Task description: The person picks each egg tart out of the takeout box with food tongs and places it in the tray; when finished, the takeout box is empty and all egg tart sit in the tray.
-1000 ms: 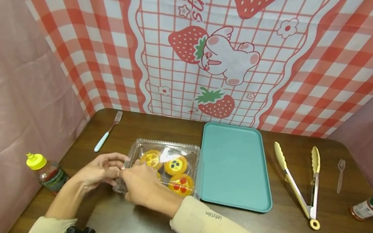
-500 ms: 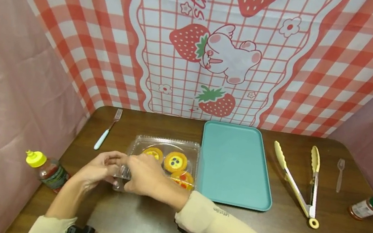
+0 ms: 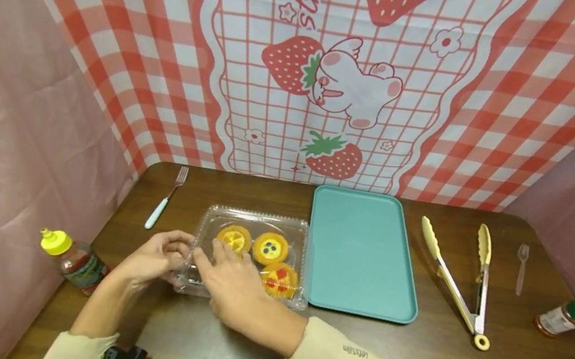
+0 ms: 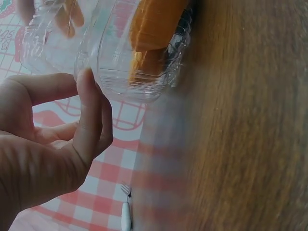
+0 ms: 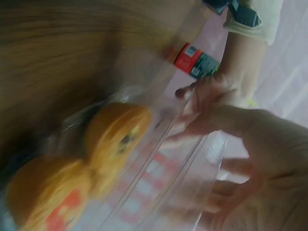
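Note:
A clear plastic clamshell container (image 3: 261, 220) holding several tarts sits on the table. A tart with lemon-like slices (image 3: 234, 238), a blue-dotted tart (image 3: 270, 248) and a red-topped tart (image 3: 280, 280) show through the lid. At the container's left side my left hand (image 3: 158, 258) pinches the rim; in the left wrist view the left hand (image 4: 57, 130) has its thumb and fingertip on that edge. My right hand (image 3: 241, 291) lies over the lid's front left part, fingers extended, hiding some of the contents. The right wrist view is blurred, with the right hand (image 5: 269, 178) at the clear plastic.
A teal tray (image 3: 360, 254) stands right beside the container. Further right are tongs (image 3: 459, 288), a clear fork (image 3: 521, 270) and a green-capped jar (image 3: 565, 317). On the left lie a blue-handled fork (image 3: 166, 198) and a yellow-capped sauce bottle (image 3: 77, 262).
My right hand has moved from the container's left corner, close to my left hand, slightly to the right, and its fingers have straightened. The left hand stays at the rim.

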`<state>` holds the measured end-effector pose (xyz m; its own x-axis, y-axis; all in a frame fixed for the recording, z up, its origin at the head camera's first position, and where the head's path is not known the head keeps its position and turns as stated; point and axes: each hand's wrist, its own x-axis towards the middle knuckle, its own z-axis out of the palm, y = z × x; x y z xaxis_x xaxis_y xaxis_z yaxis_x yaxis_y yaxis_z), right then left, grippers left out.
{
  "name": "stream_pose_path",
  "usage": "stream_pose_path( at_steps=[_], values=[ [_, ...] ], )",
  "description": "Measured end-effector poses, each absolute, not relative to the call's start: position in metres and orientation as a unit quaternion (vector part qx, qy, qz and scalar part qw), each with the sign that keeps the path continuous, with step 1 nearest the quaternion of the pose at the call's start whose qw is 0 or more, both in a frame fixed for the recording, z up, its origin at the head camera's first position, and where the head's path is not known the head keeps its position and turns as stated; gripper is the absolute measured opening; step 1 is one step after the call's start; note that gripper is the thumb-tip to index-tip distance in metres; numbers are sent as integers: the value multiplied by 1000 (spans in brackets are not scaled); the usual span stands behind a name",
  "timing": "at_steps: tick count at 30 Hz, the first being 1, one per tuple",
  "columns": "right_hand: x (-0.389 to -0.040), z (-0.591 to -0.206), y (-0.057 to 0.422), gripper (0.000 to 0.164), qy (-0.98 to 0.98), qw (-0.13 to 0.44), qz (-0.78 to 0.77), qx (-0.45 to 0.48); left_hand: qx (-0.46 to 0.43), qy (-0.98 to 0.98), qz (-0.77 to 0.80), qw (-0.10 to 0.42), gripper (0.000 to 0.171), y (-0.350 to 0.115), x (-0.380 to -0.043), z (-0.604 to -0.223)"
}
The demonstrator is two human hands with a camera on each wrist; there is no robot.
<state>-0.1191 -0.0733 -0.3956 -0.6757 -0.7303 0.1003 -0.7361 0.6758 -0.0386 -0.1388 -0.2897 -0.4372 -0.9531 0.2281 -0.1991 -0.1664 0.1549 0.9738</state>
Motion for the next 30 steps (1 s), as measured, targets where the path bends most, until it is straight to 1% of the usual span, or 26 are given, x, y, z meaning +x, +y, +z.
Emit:
stream_pose_path(
  at_steps=[2, 4, 9, 12, 16, 23, 26, 30],
  values=[
    [-120, -395, -59, 79, -915, 28, 50, 399, 20, 746, 649, 148, 51, -289, -138, -438],
    [-120, -396, -44, 76, -915, 32, 58, 397, 15, 747, 648, 146, 51, -289, -138, -438],
    [-118, -400, -11, 69, -925, 61, 19, 375, 11, 753, 642, 144, 50, -289, -137, -436],
    [-117, -401, 2, 69, -932, 77, -2, 354, 13, 754, 641, 144, 51, -286, -139, -435],
    [-115, -402, 9, 67, -935, 91, -16, 343, 14, 753, 642, 143, 50, -284, -139, -435],
    [-116, -410, 7, 56, -921, 156, -30, 355, 22, 749, 647, 141, 47, -285, -138, -435],
    [-120, -409, 7, 60, -920, 161, -21, 358, 28, 748, 647, 145, 48, -284, -139, -435],
    [-127, -403, 7, 69, -921, 138, 7, 365, 39, 750, 644, 147, 50, -286, -140, -434]
  ],
)
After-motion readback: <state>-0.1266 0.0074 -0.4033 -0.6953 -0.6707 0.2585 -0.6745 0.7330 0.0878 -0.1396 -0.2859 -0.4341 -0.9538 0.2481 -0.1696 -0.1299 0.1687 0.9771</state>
